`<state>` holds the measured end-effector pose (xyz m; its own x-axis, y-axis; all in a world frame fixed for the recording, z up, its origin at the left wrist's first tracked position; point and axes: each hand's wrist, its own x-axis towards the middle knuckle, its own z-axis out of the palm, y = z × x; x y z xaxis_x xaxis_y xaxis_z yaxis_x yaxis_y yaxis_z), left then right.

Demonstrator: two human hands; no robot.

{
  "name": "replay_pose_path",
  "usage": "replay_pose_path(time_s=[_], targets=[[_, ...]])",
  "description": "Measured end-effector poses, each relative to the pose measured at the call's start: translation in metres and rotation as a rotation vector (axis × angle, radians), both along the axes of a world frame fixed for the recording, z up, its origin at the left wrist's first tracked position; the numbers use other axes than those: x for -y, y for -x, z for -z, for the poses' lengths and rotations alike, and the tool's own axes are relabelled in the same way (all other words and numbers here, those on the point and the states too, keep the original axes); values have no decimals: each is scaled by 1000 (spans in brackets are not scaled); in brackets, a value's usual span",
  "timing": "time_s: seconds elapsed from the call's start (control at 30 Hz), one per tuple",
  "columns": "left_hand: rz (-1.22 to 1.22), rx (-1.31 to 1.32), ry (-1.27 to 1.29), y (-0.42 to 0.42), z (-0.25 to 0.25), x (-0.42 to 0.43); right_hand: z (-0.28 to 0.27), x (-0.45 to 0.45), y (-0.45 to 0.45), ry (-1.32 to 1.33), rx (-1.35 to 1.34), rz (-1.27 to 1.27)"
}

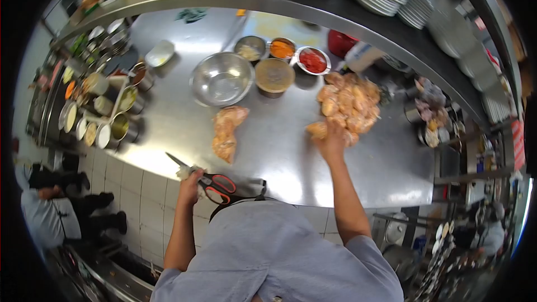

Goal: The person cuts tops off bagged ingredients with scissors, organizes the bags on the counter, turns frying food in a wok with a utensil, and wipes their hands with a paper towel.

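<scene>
Meat pieces (pixel 351 100) against right grip (pixel 334 132)

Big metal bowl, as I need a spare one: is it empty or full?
Empty: looking down into the bowl, only shiny bare metal shows inside.

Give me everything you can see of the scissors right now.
The scissors have black handles with orange-red linings in both loops and a dark, pointed blade end. The person's left hand grips them near the middle, with a pale scrap beside the blades. They lie slantwise by the near edge of the metal table, tip pointing away and left, loops toward the body. Whether they touch the table is unclear.
</scene>
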<state>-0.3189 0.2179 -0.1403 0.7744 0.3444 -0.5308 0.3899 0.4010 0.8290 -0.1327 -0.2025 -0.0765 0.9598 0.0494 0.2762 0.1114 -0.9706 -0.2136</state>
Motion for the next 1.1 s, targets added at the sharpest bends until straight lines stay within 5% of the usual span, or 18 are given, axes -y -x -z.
replay_pose_path(time_s=[0.1, 0.27, 0.37, 0.43, 0.5, 0.7, 0.97, 1.1], targets=[[-36, 50, -30, 8, -17, -5, -29, -46, -19, -396, -193, -255], [-148, 61, 121, 29, -8, -24, 25, -191, -14, -556, -522, -598], [-180, 22, 100, 47, -6, -32, 50, -262, -24, -707, -578, -385], [-190, 19, 97, 57, -9, -39, 35, -285, -27, -535, -517, -110], [-233, 46, 87, 64, -5, -47, 27, -289, -33, -387, -487, -38], [-137, -21, 75, 35, 9, -60, 47, -257, -79, -363, -795, -362], [131, -72, 319, -55, 44, -10, 80, -216, -6, -1045, -741, -133], [163, -92, 336, -72, 17, 18, 84, -174, 40, -1241, -677, 3]])
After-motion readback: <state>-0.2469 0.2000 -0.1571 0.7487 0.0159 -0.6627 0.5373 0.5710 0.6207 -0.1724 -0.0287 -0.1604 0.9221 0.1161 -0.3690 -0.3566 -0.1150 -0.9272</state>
